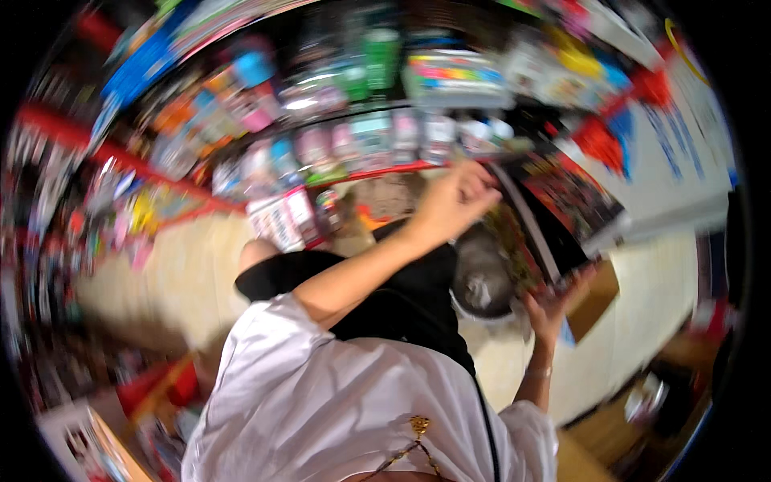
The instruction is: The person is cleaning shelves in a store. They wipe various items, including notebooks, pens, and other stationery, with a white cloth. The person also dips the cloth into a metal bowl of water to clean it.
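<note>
My right hand grips the lower end of a dark, box-like package with a grey strip and a coloured picture on one face. My left hand reaches across from the left, its fingers curled at the package's upper end; blur hides whether they hold it. Beneath the package, beside my dark-clothed knee, is a rounded dark grey object that I cannot identify. A brown cardboard piece shows behind my right hand.
Ahead, shelves with a red edge hold many bottles and packs, among them a multicoloured pack. A pink and white box stands near my left knee. More goods line the left, and a white panel is at the right.
</note>
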`<state>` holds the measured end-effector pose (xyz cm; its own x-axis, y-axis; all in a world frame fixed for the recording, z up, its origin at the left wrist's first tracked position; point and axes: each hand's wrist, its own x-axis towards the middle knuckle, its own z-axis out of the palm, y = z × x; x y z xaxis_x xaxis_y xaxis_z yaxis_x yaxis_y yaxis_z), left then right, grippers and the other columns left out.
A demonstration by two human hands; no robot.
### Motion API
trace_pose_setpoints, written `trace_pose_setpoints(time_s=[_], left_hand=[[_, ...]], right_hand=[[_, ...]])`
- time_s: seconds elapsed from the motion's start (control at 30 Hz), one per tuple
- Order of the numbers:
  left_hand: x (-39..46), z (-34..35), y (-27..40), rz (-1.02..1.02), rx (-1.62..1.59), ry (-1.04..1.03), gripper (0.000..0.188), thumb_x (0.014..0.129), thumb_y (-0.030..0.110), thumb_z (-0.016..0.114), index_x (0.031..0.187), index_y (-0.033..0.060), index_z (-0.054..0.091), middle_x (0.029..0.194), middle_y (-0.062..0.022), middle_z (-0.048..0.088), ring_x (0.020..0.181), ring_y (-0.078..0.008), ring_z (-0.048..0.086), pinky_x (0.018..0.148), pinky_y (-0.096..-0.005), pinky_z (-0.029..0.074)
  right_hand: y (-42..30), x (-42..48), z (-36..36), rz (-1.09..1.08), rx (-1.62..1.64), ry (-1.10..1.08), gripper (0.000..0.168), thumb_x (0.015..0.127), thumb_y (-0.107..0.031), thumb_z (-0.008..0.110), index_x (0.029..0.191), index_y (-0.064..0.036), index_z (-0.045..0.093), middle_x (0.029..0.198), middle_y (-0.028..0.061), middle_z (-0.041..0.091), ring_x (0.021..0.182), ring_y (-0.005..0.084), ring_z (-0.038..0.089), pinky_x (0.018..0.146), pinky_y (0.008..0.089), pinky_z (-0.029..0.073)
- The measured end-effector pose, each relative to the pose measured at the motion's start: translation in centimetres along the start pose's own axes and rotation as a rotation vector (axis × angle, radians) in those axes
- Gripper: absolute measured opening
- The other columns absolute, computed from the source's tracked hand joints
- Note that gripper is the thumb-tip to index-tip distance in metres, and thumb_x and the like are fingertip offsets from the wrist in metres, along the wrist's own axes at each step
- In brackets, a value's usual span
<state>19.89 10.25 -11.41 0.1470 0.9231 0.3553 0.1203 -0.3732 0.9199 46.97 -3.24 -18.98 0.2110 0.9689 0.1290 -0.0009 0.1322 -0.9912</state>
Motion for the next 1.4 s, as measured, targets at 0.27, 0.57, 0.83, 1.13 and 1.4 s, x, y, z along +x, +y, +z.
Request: trace_pose_setpoints(time_s=[0.27,0.57,0.83,1.13,1.4], left_hand=[[-4.9,-4.1,2.7,-0.555,-0.580,-0.074,0.070,0.083,0.030,0.069,0.129,-0.0004,0.027,0.077,-0.0076,0.058,0.054,-0.0128,0.056,0.046,-0.0246,0.044],[-6.3,-11.2,4.9,-0.566,-0.709,0.255,0.078,0.083,0.024,0.069,0.137,0.0050,0.017,0.074,-0.0111,0.061,0.047,-0.0160,0.057,0.039,-0.0264,0.046],[-10.6,-19.3,7.0,-0.426,-0.703,0.559,0.071,0.081,0.023,0.070,0.135,0.0018,0.030,0.110,-0.0100,0.056,0.089,-0.0121,0.056,0.065,-0.0253,0.050],[-22.6,-26.8,8.4,-0.007,-0.692,0.948,0.053,0.086,0.015,0.064,0.131,0.0013,0.041,0.124,-0.0096,0.053,0.107,-0.0177,0.055,0.090,-0.0331,0.048],[-43.7,-33.2,4.4,-0.183,-0.152,1.435,0.050,0.080,0.018,0.070,0.122,-0.0001,0.049,0.112,-0.0077,0.059,0.097,-0.0166,0.058,0.085,-0.0312,0.047]], right_hand=[[-0.9,0.1,1.1,-0.167,-0.582,0.006,0.117,0.064,-0.017,0.082,0.144,0.000,0.000,0.146,0.0210,0.017,0.128,0.0287,0.032,0.104,0.0406,0.030],[-7.1,3.3,12.7,-0.295,-0.742,-0.273,0.107,0.059,-0.018,0.085,0.138,0.006,0.017,0.135,0.0226,0.032,0.122,0.0295,0.040,0.101,0.0410,0.036],[-8.0,4.8,21.4,-0.631,-0.654,-0.511,0.101,0.058,-0.014,0.081,0.138,0.004,0.021,0.135,0.0212,0.034,0.121,0.0309,0.042,0.097,0.0417,0.039],[-13.0,2.4,35.6,-0.732,-0.333,-0.886,0.100,0.063,-0.002,0.072,0.144,0.000,0.014,0.144,0.0170,0.030,0.123,0.0268,0.042,0.098,0.0381,0.039],[-11.2,1.8,38.2,-0.689,-0.576,-0.958,0.080,0.070,0.005,0.064,0.142,-0.004,0.030,0.138,0.0178,0.042,0.124,0.0313,0.042,0.097,0.0379,0.038]])
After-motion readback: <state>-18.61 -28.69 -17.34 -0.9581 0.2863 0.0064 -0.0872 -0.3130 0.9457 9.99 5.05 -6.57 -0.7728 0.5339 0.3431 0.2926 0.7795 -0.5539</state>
